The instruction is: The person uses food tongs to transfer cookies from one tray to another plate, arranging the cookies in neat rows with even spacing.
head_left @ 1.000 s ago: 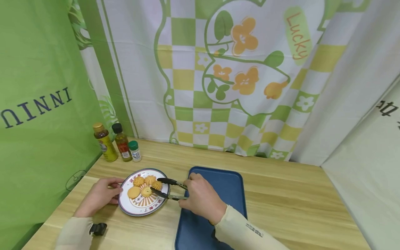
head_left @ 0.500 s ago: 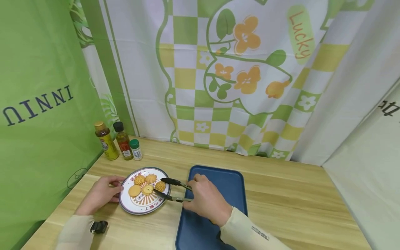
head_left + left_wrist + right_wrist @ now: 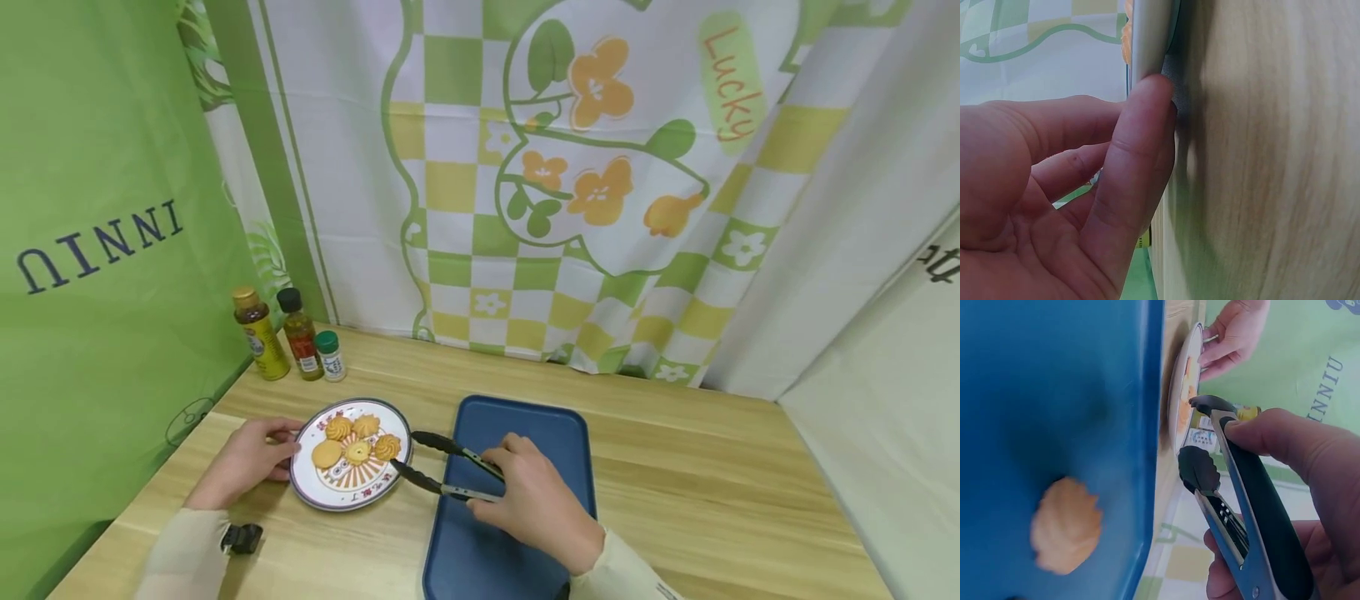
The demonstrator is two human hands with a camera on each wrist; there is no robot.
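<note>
At the left rim of a white patterned plate [image 3: 352, 496], my left hand [image 3: 243, 460] pinches the edge; the left wrist view shows a finger against its underside. Several golden cookies [image 3: 357, 452] lie on that plate, one plain and round, others swirled. My right hand [image 3: 534, 500] holds metal tongs [image 3: 468, 493] with black tips. Those tips stand apart with nothing between them, just right of the plate and partly over the blue tray [image 3: 517, 417]. In the right wrist view a single cookie [image 3: 1067, 526] rests on the tray; the right hand hides it in the head view.
Two sauce bottles, one yellow-labelled [image 3: 262, 337] and one black-capped [image 3: 300, 337], stand at the back left beside a green-capped shaker [image 3: 330, 357]. A patterned curtain [image 3: 480, 208] hangs behind the wooden table [image 3: 697, 483], with a green cloth [image 3: 112, 333] at the left.
My right hand has drawn the tongs rightward off the plate, their tips apart. The rightmost cookie, earlier between the tips, stays on the plate, slightly further from the others. The left hand keeps its place.
</note>
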